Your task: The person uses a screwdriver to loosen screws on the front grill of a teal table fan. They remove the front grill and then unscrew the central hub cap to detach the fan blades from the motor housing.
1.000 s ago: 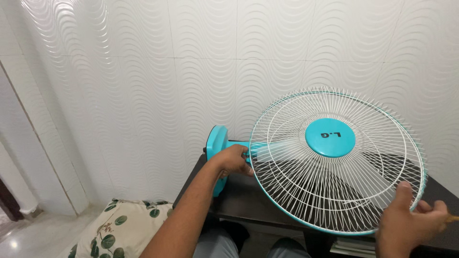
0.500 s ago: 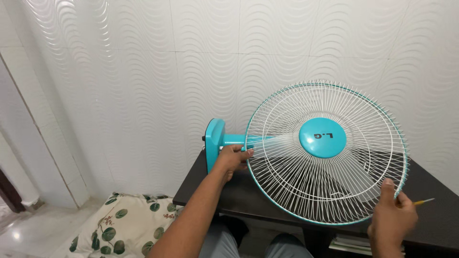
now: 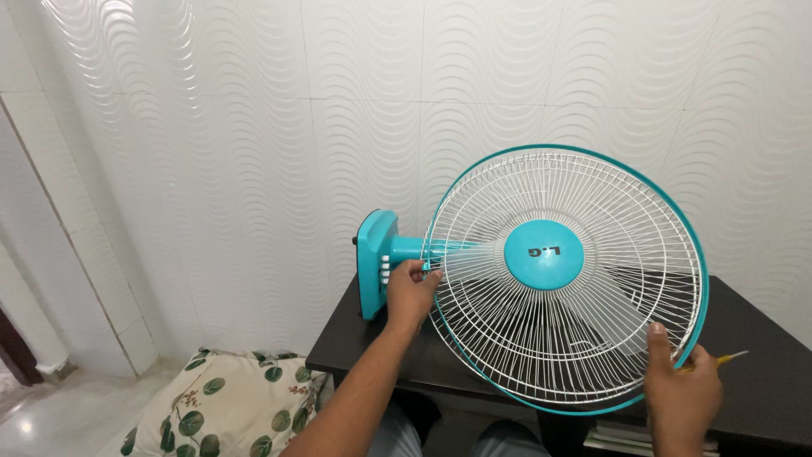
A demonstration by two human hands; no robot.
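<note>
White wavy-tiled wall (image 3: 211, 127) behind; one dark table (image 3: 761, 355) against it. One teal fan (image 3: 541, 254) lies tipped on the table, white wire guard facing near. Left hand (image 3: 410, 292) closed around the fan's neck behind the guard. Right hand (image 3: 681, 393) grips the guard's lower right rim, also holding one yellow-handled tool (image 3: 723, 360). One leaf-print cushion (image 3: 228, 406) lower left.
</note>
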